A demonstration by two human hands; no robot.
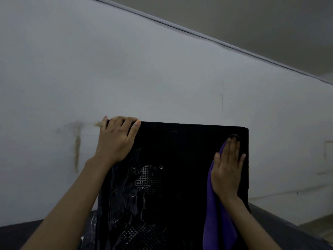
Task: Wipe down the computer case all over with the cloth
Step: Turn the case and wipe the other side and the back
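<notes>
A black computer case (180, 159) stands upright in the lower middle of the view, its near side showing round mesh vents and wet streaks. My left hand (117, 139) grips the case's top left corner, fingers curled over the top edge. My right hand (228, 170) lies flat with straight fingers on the case's upper right area, pressing a purple cloth (218, 222) against the panel. The cloth hangs down below my palm along the case's right side.
A dark table surface (288, 230) carries the case and runs off to the lower right. Behind it is a pale wall (126, 69) with a brownish stain at left. A strip of floor (320, 224) shows at the far lower right.
</notes>
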